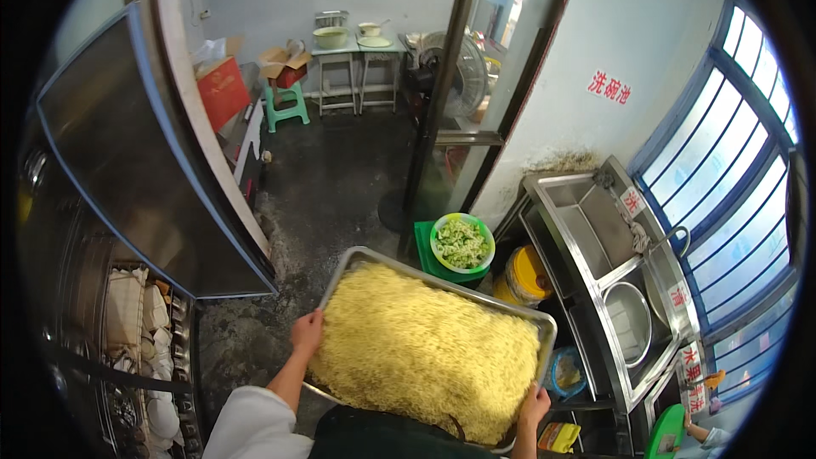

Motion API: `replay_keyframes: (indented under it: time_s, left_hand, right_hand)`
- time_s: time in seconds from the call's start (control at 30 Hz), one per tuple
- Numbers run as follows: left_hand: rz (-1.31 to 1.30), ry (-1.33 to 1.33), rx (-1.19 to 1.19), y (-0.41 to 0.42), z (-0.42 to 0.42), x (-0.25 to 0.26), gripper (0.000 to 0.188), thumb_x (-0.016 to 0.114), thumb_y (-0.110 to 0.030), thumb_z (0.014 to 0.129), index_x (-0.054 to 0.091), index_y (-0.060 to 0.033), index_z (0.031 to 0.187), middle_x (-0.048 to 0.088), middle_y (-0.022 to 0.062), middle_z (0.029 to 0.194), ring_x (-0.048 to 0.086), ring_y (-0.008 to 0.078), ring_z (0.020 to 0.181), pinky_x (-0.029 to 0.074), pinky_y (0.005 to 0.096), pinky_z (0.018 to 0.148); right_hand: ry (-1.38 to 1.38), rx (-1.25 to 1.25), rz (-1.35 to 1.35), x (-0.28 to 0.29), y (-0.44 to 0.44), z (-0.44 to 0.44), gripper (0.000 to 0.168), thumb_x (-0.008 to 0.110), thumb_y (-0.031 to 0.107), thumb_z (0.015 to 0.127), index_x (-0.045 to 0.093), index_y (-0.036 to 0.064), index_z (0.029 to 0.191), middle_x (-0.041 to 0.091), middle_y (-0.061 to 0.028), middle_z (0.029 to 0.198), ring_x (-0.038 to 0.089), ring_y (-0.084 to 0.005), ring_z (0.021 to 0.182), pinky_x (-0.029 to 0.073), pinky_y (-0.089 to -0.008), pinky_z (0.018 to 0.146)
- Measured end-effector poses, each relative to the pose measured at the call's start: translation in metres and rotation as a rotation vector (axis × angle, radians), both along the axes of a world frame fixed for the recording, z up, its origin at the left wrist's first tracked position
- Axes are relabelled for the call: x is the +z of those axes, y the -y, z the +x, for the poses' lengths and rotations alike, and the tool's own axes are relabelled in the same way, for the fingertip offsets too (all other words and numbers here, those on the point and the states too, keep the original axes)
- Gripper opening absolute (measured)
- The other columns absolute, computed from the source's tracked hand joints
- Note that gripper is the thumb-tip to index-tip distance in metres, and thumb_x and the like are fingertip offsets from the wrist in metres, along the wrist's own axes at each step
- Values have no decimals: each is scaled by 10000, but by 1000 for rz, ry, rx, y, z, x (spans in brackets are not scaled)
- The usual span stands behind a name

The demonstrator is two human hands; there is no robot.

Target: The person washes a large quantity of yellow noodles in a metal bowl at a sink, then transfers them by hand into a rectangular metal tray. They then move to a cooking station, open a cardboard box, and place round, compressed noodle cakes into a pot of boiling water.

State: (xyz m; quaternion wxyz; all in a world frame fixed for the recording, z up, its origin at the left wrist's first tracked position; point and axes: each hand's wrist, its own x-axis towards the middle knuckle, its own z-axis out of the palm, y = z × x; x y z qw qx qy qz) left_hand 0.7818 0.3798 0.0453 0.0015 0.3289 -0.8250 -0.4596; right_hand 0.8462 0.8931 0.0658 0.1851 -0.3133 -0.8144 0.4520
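A large shallow metal tray (440,280) is held up in front of my waist, tilted slightly in the view. It is heaped with yellow food (421,350) in fine pieces, perhaps rice or short noodles; motion blur hides which. My left hand (308,331) grips the tray's left rim, with the thumb over the edge. On the right, my right hand (534,403) has hold of the near right rim. Just beyond the far rim, a round bowl (489,248) of chopped green and white vegetables (460,245) rests on a green stool (427,255).
A doorway with a glass door (472,140) opens ahead. At right stand stainless sinks (599,229), a yellow-lidded bucket (529,271) and another person's hand (695,428) by a green basin (666,430). At left are a framed panel (146,159) and a dish rack (143,331). Farther in stands a fan (468,73).
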Motion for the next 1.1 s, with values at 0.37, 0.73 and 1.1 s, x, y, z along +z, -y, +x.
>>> replay_keyframes:
  time_s: [0.37, 0.73, 1.1]
  left_hand:
    - [-220, -163, 300, 27, -30, -65, 421, 441, -351, 960, 552, -18, 727, 476, 64, 627, 435, 182, 551, 360, 339, 537]
    - [-935, -145, -769, 121, -199, -81, 376, 518, -351, 871, 604, -81, 1118, 630, 125, 1057, 627, 237, 849, 498, 327, 673]
    - [-621, -366, -1110, 17, -298, -87, 308, 466, -253, 892, 618, -89, 1105, 624, 112, 1021, 603, 223, 868, 476, 312, 709]
  right_hand:
    - [226, 107, -130, 15, -1, -89, 230, 450, 203, 810, 448, -15, 737, 421, -157, 647, 409, -257, 583, 378, -388, 603]
    - [220, -333, -64, -43, 78, -57, 492, 557, 502, 807, 619, 14, 799, 631, -179, 746, 615, -364, 714, 467, -419, 649]
    - [251, -695, -73, -35, 109, 22, 450, 592, 450, 785, 585, 0, 767, 597, -209, 704, 589, -371, 693, 448, -431, 643]
